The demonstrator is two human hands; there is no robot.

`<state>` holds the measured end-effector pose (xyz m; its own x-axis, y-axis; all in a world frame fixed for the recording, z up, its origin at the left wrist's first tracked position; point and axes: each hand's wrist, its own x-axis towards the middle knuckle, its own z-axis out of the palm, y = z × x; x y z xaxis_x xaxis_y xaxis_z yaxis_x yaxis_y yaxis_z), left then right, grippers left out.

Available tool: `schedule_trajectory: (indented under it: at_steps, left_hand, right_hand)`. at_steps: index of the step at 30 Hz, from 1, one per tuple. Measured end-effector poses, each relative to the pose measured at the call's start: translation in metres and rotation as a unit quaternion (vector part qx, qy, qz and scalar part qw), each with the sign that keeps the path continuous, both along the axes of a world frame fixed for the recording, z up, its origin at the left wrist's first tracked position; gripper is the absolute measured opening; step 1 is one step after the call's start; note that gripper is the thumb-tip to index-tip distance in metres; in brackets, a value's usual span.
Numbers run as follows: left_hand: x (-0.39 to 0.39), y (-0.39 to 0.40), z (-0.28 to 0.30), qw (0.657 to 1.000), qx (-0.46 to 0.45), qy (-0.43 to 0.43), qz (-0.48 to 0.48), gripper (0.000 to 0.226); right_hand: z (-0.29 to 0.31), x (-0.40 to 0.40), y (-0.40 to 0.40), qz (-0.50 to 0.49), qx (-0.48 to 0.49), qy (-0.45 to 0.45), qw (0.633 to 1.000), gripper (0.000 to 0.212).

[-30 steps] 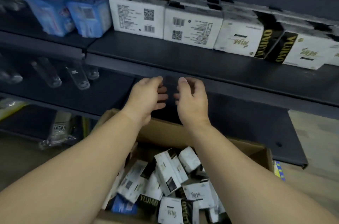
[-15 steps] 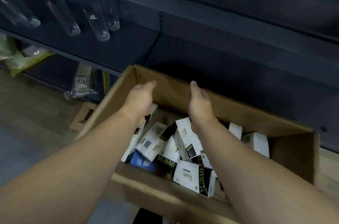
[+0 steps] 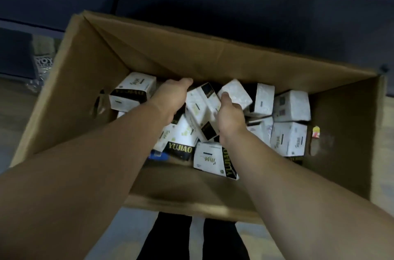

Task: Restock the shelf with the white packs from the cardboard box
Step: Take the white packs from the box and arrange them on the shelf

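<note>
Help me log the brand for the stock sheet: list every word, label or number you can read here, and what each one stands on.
"YUJIAO": black band of a white pack lying low in the cardboard box.
"YUJIAO", running sideways: black edge of the nearest white pack.
"YOY", cut off: clear packet left of the box.
Script and small print on the other packs: too blurred to read.

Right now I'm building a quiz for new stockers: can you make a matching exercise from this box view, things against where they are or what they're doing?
1 left hand
2 right hand
3 hand hole

A in the left wall of the cardboard box
B grips a tilted white pack
C reaches between packs toward the far wall

Pairs: 1-C, 2-B, 3-A
</note>
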<state>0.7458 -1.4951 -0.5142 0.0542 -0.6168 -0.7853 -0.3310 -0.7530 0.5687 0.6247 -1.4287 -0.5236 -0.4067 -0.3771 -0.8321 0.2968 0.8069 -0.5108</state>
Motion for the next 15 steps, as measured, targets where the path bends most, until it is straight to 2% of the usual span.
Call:
schedule_trajectory:
  at_steps: [5,9,15]
  left_hand:
    - [-0.013,0.000,-0.025,0.998,0.000,-0.020,-0.057,0.023]
    - [-0.015,-0.004,-0.039,0.993,-0.020,-0.031,-0.116,0.041]
    - [-0.018,-0.004,-0.047,0.983,-0.004,-0.060,-0.172,0.049]
  right_hand:
    - [-0.027,-0.005,0.014,-0.045,0.035,0.008,0.998,0.053]
    - [-0.041,-0.001,0.018,-0.036,0.097,-0.038,0.994,0.056]
    - [-0.050,0.009,0.021,-0.060,0.148,-0.071,0.985,0.030]
